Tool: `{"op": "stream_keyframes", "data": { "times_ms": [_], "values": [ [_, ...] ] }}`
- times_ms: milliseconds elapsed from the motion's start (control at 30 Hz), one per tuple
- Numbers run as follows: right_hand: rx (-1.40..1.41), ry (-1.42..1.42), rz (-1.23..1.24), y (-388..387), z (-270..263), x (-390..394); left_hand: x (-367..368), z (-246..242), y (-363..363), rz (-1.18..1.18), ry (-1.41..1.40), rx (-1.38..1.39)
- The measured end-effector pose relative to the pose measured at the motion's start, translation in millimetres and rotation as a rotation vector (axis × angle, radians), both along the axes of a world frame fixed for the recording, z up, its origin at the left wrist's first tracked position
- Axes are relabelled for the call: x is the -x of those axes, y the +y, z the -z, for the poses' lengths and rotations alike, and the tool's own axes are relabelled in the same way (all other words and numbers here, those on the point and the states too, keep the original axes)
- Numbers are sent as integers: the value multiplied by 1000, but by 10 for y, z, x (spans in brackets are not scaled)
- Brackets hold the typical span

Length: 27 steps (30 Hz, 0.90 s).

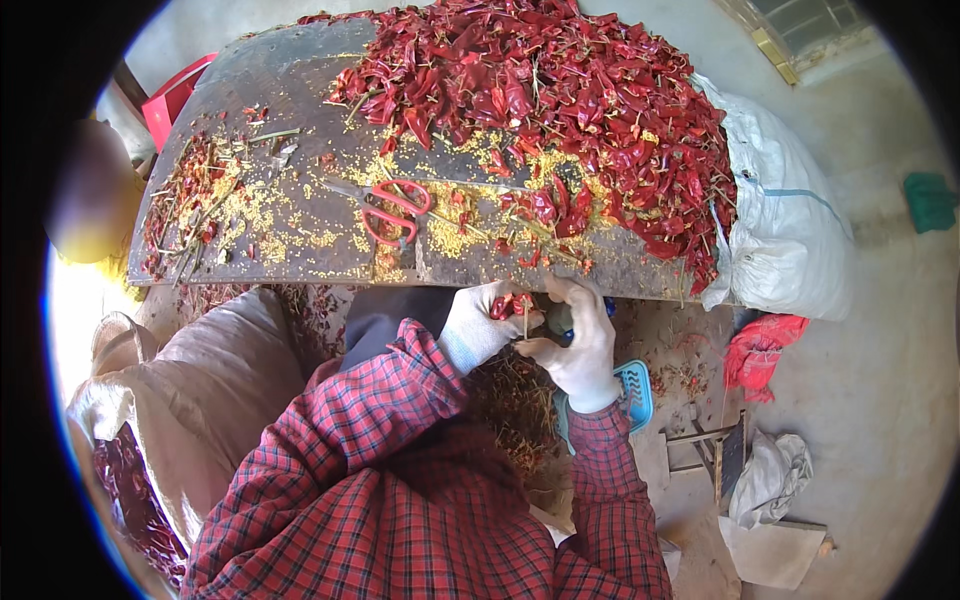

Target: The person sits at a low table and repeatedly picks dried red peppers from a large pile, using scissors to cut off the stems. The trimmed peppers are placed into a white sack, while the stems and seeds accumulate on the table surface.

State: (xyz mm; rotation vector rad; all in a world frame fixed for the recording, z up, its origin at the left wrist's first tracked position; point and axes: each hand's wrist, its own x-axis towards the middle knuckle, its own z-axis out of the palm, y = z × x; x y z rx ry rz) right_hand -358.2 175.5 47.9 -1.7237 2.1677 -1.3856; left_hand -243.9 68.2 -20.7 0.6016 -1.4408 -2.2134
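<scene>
My left hand (478, 324), in a white knit glove, holds a dried red chili pepper (511, 305) just off the table's near edge. A pale stem (526, 321) hangs from that piece. Beside it my right hand (583, 352), gloved too, has its thumb and fingers spread, the thumb tip close to the stem's lower end. Whether the thumb touches the stem is hard to tell. On the dark tabletop (300, 82) beyond lie red-handled scissors (388, 212), scattered yellow seeds (457, 234) and a few chili pieces (559, 208).
A large heap of dried red chilies (525, 82) covers the table's far right, against a stuffed white sack (787, 202). Stems and scraps (199, 202) lie at left. Below stand an open sack of chilies (217, 390), a blue plastic basket (640, 397) and a folding stool (724, 454).
</scene>
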Motion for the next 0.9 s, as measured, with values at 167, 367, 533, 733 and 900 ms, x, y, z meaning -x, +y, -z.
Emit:
{"op": "stream_keyframes", "data": {
  "times_ms": [167, 367, 533, 733, 900],
  "values": [
    [-36, 164, -42, -92, 14, -47, 42, 30, 30, 25, 245, -68],
    [-73, 9, 10, -34, 172, 9, 30, 102, -39, 124, -130, 363],
    [-49, -687, -27, 60, 280, 111, -1, -5, 11, 164, 19, 518],
    [80, -835, 115, 129, 475, 273, 21, -124, 0, 158, -66, 129],
    [-549, 336, -3, 194, 802, 346, -76, -111, -16, 202, 104, -26]
  ]
}}
